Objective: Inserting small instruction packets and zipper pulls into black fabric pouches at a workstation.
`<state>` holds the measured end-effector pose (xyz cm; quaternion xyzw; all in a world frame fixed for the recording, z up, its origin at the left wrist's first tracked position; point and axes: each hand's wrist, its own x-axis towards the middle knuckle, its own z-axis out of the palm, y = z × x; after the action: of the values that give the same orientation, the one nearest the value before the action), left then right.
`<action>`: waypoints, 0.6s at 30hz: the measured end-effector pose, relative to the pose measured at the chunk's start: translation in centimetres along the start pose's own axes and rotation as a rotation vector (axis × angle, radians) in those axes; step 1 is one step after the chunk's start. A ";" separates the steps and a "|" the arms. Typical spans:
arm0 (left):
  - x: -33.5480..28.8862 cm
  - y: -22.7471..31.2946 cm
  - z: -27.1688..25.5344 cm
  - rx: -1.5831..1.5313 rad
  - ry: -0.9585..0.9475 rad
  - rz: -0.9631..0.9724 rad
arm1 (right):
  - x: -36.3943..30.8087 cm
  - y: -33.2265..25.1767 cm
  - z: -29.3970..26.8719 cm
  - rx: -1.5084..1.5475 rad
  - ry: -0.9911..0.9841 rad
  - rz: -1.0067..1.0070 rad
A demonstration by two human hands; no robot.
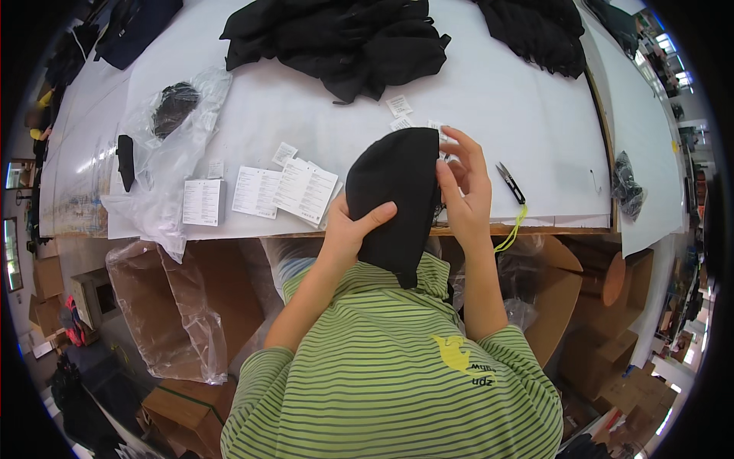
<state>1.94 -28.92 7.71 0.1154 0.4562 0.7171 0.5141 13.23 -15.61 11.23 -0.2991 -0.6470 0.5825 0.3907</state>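
A black half-oval piece of fabric (pixel 392 172), shaped like a cap folded flat, is held upright over the table's front edge. My left hand (pixel 353 227) grips its lower left side, thumb across the front and the other fingers hidden behind. At its straight right edge, the bent fingers and thumb of my right hand (pixel 465 180) close on the fabric, partly hiding a small white label there. Loose dark strands hang below that hand. Just beyond the piece lie small white labels (pixel 399 105). Right of my right hand rest black thread snips (pixel 511 183) with a yellow-green cord.
Stacks of white printed cards (pixel 306 191) line the front edge, left of my hands. A clear plastic bag (pixel 149 191) lies further left. Black garments (pixel 336 42) are heaped at the back. Below the table stand cardboard boxes (pixel 222 283), one lined with plastic.
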 end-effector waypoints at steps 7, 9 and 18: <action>0.3 -0.2 0.3 0.072 0.026 0.066 | 1.0 0.5 -0.5 -0.337 0.026 -0.159; 0.4 -0.3 0.3 0.086 0.042 0.078 | 0.9 0.5 -0.5 -0.409 0.017 -0.156; 1.2 1.7 0.0 -0.087 0.205 0.069 | -1.4 -2.1 0.6 -0.462 -0.325 -0.305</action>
<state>0.34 -27.98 8.62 0.0343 0.4706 0.7615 0.4444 13.54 -17.39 13.03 -0.1822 -0.8535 0.3950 0.2867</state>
